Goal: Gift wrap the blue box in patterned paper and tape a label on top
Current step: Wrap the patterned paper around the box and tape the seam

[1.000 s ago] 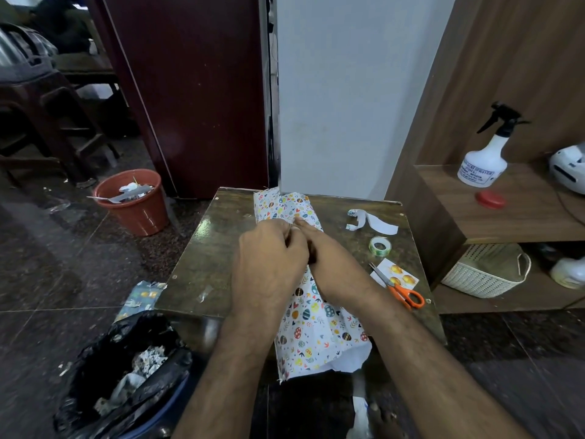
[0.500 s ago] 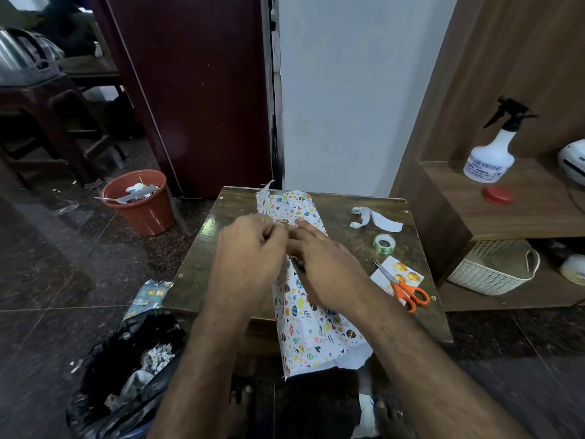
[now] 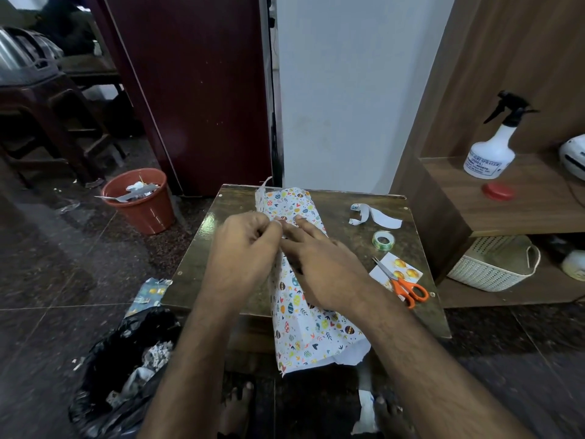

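While the left hand (image 3: 245, 245) pinches the paper seam with curled fingers, the right hand (image 3: 319, 264) has flattened since a moment ago, its straight fingers now pressing the overlap down. Both work on the patterned paper (image 3: 304, 315), folded lengthwise around the blue box, which is fully hidden inside, on the small table (image 3: 421, 312); the near end overhangs the edge. Likely the seam is closed and ready for tape. To the right lie the tape roll (image 3: 383, 239), orange scissors (image 3: 405, 285) and the label card (image 3: 402, 267) beneath them.
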`<state>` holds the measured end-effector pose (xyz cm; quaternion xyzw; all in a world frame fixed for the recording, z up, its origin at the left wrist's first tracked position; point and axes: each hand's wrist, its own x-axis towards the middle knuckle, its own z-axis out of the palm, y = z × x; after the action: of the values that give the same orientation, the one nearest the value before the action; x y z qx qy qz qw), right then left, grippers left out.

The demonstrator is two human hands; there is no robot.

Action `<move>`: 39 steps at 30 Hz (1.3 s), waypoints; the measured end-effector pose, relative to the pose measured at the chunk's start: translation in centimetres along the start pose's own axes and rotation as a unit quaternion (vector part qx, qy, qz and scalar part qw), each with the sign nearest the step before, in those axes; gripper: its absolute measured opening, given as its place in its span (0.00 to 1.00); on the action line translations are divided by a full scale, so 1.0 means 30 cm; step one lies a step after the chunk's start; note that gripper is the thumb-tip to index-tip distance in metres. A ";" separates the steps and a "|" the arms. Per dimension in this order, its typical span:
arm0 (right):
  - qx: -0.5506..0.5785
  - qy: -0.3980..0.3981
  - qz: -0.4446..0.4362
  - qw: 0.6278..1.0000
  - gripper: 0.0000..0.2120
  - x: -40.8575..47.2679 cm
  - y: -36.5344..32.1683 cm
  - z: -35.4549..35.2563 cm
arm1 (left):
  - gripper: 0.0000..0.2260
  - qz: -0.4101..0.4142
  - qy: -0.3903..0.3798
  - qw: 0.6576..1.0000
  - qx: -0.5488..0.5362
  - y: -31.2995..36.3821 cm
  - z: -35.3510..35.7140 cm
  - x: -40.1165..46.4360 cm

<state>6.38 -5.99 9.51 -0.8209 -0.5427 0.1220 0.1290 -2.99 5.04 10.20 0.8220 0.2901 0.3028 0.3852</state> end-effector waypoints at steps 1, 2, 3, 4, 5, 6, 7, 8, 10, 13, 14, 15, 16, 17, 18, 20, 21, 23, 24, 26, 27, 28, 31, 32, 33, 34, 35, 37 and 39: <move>-0.010 -0.003 -0.005 1.000 0.26 0.002 0.007 0.004 | 0.17 0.002 -0.001 1.000 0.007 0.004 0.013 0.001; -0.017 -0.001 -0.013 1.000 0.30 0.008 0.020 0.016 | 0.17 0.001 -0.002 1.000 0.012 0.008 0.026 0.001; -0.021 0.000 -0.019 1.000 0.34 0.014 0.035 0.024 | 0.16 0.000 -0.004 1.000 0.016 0.011 0.037 0.001; -0.012 -0.002 -0.019 1.000 0.37 0.024 0.052 0.036 | 0.16 0.001 -0.004 1.000 0.021 0.014 0.048 -0.001; 0.011 -0.002 -0.015 1.000 0.38 0.030 0.063 0.043 | 0.16 0.005 -0.004 1.000 0.030 0.016 0.058 -0.003; 0.059 0.012 -0.019 0.998 0.35 0.035 0.069 0.047 | 0.16 0.010 -0.004 0.999 0.039 0.018 0.067 -0.004; 0.123 0.033 -0.026 0.991 0.29 0.037 0.071 0.046 | 0.17 0.017 -0.006 0.999 0.046 0.019 0.076 -0.004; 0.192 0.059 -0.027 0.979 0.24 0.034 0.074 0.042 | 0.19 0.024 -0.009 0.998 0.052 0.021 0.085 -0.003; 0.291 0.075 0.007 0.954 0.19 0.013 0.073 0.019 | 0.22 0.034 -0.016 0.997 0.068 0.026 0.102 0.000; 0.339 0.076 0.034 0.937 0.19 -0.002 0.074 0.008 | 0.23 0.042 -0.022 0.996 0.071 0.022 0.114 0.005; 0.363 0.075 0.044 0.928 0.17 0.004 0.079 0.014 | 0.23 0.043 -0.025 0.997 0.060 0.016 0.113 0.003; 0.401 0.072 0.056 0.911 0.16 0.011 0.079 0.017 | 0.23 0.047 -0.027 0.997 0.047 0.011 0.112 -0.001; 0.435 0.072 0.065 0.895 0.14 0.013 0.079 0.020 | 0.23 0.052 -0.028 0.998 0.034 0.008 0.110 -0.007; 0.460 0.076 0.076 0.881 0.14 0.020 0.082 0.026 | 0.23 0.059 -0.030 0.998 0.016 0.005 0.110 -0.013; 0.482 0.082 0.085 0.868 0.14 0.025 0.084 0.028 | 0.23 0.062 -0.032 0.997 -0.012 0.003 0.111 -0.021; 0.512 0.092 0.077 0.850 0.16 0.026 0.085 0.020 | 0.22 0.050 -0.044 0.995 -0.076 0.002 0.111 -0.038; 0.524 0.095 0.070 0.844 0.16 0.026 0.083 0.017 | 0.21 0.036 -0.053 0.992 -0.112 0.000 0.109 -0.044; 0.542 0.102 0.073 0.831 0.17 0.022 0.084 0.016 | 0.18 0.011 -0.060 0.979 -0.194 -0.016 0.104 -0.047; 0.542 0.100 0.083 0.831 0.18 0.021 0.086 0.014 | 0.17 0.006 -0.060 0.971 -0.230 -0.025 0.101 -0.048; 0.530 0.083 0.092 0.839 0.17 0.010 0.077 0.006 | 0.16 0.008 -0.063 0.954 -0.293 -0.045 0.097 -0.046; 0.521 0.079 0.091 0.845 0.16 0.005 0.072 0.003 | 0.15 0.015 -0.068 0.945 -0.318 -0.055 0.095 -0.045; 0.514 0.086 0.089 0.849 0.17 0.003 0.067 0.001 | 0.14 0.021 -0.075 0.938 -0.337 -0.060 0.094 -0.044; 0.491 0.129 0.049 0.860 0.19 0.006 0.055 0.010 | 0.12 0.018 -0.078 0.935 -0.345 -0.070 0.094 -0.040; 0.494 0.132 0.032 0.859 0.16 0.007 0.051 0.016 | 0.11 0.012 -0.074 0.935 -0.346 -0.070 0.093 -0.039; 0.492 0.137 0.025 0.859 0.13 0.008 0.053 0.022 | 0.10 0.006 -0.069 0.935 -0.348 -0.070 0.094 -0.038; 0.488 0.144 0.028 0.860 0.11 0.011 0.058 0.026 | 0.10 0.003 -0.066 0.934 -0.350 -0.070 0.094 -0.038; 0.479 0.154 0.032 0.863 0.09 0.011 0.064 0.030 | 0.10 0.002 -0.065 0.934 -0.352 -0.070 0.096 -0.039; 0.467 0.174 0.047 0.866 0.06 0.011 0.070 0.032 | 0.10 0.002 -0.062 0.932 -0.358 -0.067 0.097 -0.038; 0.444 0.195 0.069 0.872 0.04 0.015 0.065 0.037 | 0.10 -0.005 -0.052 0.930 -0.365 -0.067 0.096 -0.035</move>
<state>7.84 -6.21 7.78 -0.7197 -0.3377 0.1964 0.5740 -2.08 4.05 6.79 0.6378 0.1438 0.3427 0.6746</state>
